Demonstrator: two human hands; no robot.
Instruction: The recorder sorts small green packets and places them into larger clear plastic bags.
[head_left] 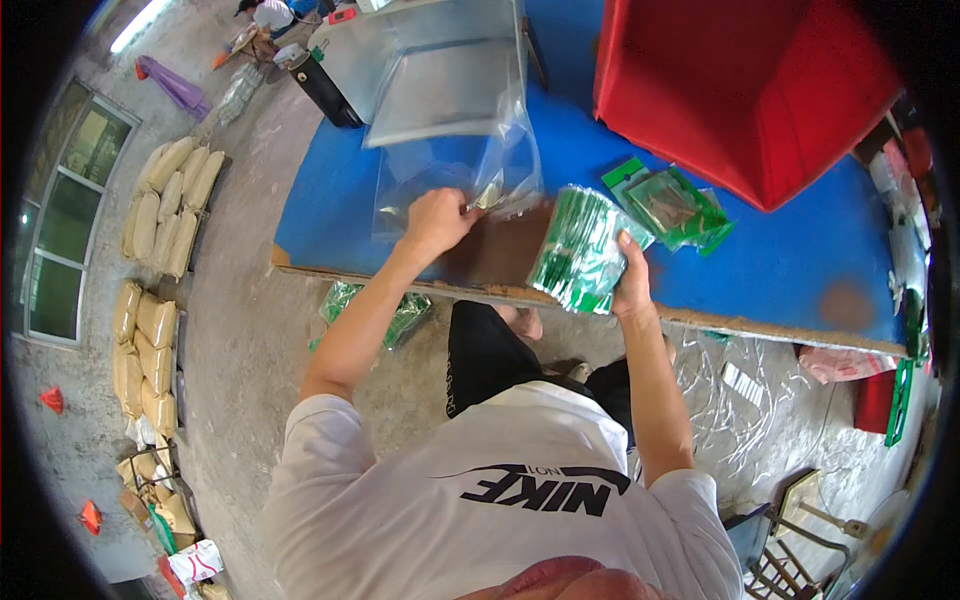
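far out to the left of the left hand, tan sacks (165, 205) lie stacked on the concrete floor by a window. closer in, below and left of that hand, a few green packets (400, 312) lie on the floor under the table edge. the left hand (437, 220) is closed in a pinch on the mouth of a clear plastic bag (470, 165), which lies flat on the blue table (330, 190) and reaches away from the fingers toward a grey tray beyond. something small and pale sits just at the fingertips; what it is cannot be told. to the right, the right hand (630, 280) is wrapped around a thick stack of green packets (582, 250), holding it tilted just above the near table edge. past that hand, a loose pile of green packets (672, 205) rests on the table beside a big red box (745, 85).

the risk, as i judge it, is the stack: the packets look slick and fanned, gripped from one side only, so a looser hold could let them slide over the edge to join the ones on the floor. the bag mouth could also slip shut if the pinch gives.
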